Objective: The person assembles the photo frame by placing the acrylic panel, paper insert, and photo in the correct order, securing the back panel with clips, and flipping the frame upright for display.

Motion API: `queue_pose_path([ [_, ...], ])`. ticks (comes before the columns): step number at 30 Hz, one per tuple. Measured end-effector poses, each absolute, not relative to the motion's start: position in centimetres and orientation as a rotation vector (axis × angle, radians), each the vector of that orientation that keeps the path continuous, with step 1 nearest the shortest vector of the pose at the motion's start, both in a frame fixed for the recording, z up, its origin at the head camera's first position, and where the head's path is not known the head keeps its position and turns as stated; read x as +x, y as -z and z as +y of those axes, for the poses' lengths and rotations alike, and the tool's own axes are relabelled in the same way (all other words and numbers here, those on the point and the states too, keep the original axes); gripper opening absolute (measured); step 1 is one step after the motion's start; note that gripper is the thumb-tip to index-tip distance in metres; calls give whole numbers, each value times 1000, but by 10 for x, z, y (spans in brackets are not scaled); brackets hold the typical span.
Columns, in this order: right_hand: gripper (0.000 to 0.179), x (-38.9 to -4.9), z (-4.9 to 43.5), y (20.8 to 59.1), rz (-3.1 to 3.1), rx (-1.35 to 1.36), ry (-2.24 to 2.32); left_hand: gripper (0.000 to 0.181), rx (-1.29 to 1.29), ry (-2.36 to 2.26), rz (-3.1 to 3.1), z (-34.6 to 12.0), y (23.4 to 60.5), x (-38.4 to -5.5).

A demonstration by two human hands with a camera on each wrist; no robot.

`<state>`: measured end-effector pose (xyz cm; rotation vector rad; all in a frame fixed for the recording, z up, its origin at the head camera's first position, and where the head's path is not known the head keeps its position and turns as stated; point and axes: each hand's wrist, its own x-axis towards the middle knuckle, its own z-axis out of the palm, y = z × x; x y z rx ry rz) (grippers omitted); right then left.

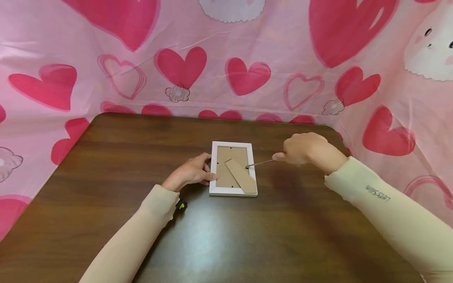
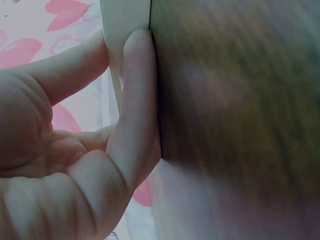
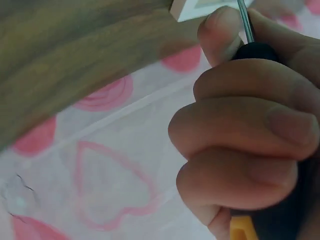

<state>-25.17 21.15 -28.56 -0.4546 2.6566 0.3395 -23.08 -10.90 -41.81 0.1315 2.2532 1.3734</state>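
Note:
A white picture frame [image 1: 214,165] lies face down on the table, its brown backing board [image 1: 224,173] and slanting stand leg [image 1: 242,177] upward. Small dark tabs sit along the backing's edges. My left hand [image 1: 192,169] holds the frame's left side, thumb on the rim; in the left wrist view its fingers [image 2: 137,100] lie along the side edge. My right hand [image 1: 306,148] grips a screwdriver [image 1: 262,162], whose tip is at the tab on the frame's right inner edge. Curled fingers wrap its black handle [image 3: 255,51], which has a yellow-orange part.
The dark brown wooden table [image 1: 141,141] extends around the frame. A pink cloth with hearts [image 1: 247,76] hangs behind and at both sides. A small black and yellow-green object [image 1: 181,204] shows beside the left cuff.

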Motion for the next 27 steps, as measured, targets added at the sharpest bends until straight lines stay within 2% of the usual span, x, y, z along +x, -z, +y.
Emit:
queue_pose_path([
  [6,58,-252,246,298,2743,-485,-29,81,125,-1378,2247,-108,418,-231],
  [14,20,-252,279,348,2794,-399,423,82,132,-1399,2224,-104,419,-230],
  [20,25,-249,286,378,2773,-302,574,81,106,-1403,2219,-102,418,-230],
  [27,25,-251,292,390,2803,-342,638,82,114,-1382,2239,-105,418,-230],
])
